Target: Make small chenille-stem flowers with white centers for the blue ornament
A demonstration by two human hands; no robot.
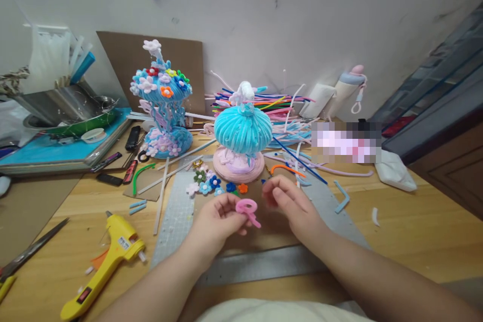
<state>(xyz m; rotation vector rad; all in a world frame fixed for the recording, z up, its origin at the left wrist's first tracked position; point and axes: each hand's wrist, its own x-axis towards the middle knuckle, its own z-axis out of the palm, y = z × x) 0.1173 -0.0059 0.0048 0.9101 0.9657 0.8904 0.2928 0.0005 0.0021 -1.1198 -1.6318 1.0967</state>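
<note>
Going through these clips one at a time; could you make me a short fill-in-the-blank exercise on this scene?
1. The left hand holds a looped fuzzy strip whose color is ____.
2. The yellow glue gun lies on the table beside the person's ____ forearm.
3. The loose flower at the far right of the small cluster is ____.
4. The brown cardboard sheet at the back leans against the ____.

Missing words: pink; left; orange; wall.

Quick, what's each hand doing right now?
Left hand: closed, holding a looped pink fuzzy strip.
Right hand: partly open, fingers loosely curled, nothing visible in it.
</note>
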